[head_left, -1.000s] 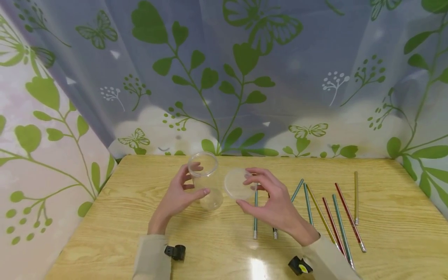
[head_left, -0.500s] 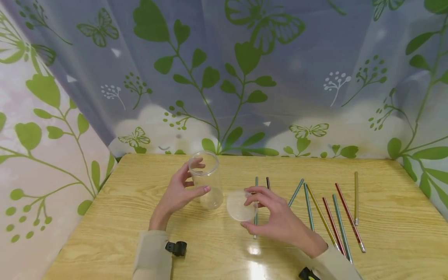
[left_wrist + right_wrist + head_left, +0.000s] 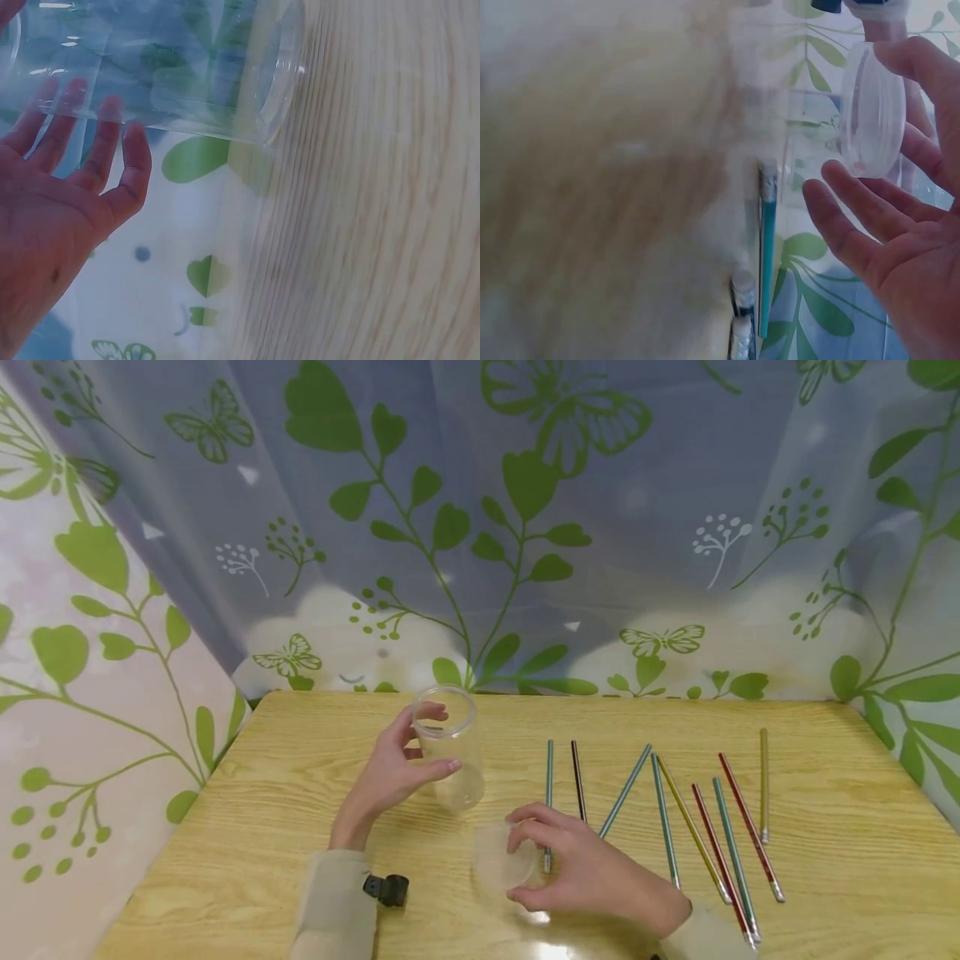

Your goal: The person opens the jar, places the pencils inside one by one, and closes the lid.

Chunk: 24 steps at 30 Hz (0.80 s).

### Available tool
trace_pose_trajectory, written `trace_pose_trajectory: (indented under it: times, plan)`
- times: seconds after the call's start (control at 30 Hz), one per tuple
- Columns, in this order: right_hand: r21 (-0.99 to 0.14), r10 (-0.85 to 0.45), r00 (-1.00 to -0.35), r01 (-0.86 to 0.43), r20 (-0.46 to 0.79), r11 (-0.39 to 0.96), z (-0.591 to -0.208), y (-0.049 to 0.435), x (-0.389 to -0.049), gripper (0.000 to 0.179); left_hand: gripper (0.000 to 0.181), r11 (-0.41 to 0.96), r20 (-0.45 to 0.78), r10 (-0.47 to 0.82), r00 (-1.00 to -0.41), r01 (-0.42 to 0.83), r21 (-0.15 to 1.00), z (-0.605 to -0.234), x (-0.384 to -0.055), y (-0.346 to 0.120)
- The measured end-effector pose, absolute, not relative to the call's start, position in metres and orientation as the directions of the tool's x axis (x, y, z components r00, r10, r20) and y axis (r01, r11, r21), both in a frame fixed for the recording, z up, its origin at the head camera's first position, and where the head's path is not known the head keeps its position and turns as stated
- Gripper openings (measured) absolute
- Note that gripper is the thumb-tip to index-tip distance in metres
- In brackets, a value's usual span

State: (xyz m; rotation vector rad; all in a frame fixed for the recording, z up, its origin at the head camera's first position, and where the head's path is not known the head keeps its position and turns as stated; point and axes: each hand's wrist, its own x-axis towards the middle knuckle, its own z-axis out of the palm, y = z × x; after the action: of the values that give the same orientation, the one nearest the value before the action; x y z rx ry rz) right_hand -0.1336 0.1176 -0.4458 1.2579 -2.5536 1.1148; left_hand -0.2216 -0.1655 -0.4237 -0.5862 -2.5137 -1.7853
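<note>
My left hand [image 3: 397,766] grips a clear plastic jar [image 3: 456,752] by its side, the mouth facing up. In the left wrist view the fingers of that hand [image 3: 82,172] lie along the jar's transparent wall [image 3: 172,75]. Lower and to the right, my right hand [image 3: 577,864] pinches a round translucent lid [image 3: 498,860] at its edge between thumb and fingers. The right wrist view shows the lid [image 3: 874,112] edge-on, just above the table, apart from the jar. I see nothing inside the jar.
Several pencils lie spread on the wooden table [image 3: 247,827], among them a teal pencil [image 3: 549,785] and a black pencil [image 3: 577,777] near my right hand. A yellow pencil [image 3: 764,785] lies farthest right. Behind the table hangs a patterned curtain [image 3: 480,568].
My right hand has carried the lid down toward the near side of the table, away from the jar. The left hand and jar have shifted slightly right.
</note>
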Motion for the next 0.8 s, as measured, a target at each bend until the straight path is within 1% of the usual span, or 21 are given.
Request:
trace_pose_trajectory:
  times: [0.1, 0.3, 0.53, 0.8]
  plan:
    - [-0.571, -0.686, -0.671, -0.692, 0.282, 0.442, -0.446, 0.115, -0.130, 0.036, 0.069, 0.272, 0.221, 0.308, -0.926, 0.308, 0.912, -0.424, -0.223, -0.161]
    - [-0.539, -0.733, -0.654, -0.692, 0.187, 0.480, -0.447, 0.110, -0.125, 0.034, 0.069, 0.263, 0.223, 0.319, -0.921, 0.312, 0.913, -0.424, -0.224, -0.151]
    - [-0.522, -0.754, -0.643, -0.694, 0.137, 0.496, -0.447, 0.107, -0.122, 0.031, 0.073, 0.285, 0.208, 0.339, -0.917, 0.311, 0.907, -0.424, -0.226, -0.141]
    - [-0.513, -0.750, -0.660, -0.659, 0.045, 0.550, -0.446, 0.106, -0.121, 0.028, 0.072, 0.312, 0.193, 0.350, -0.917, 0.309, 0.899, -0.422, -0.225, -0.136]
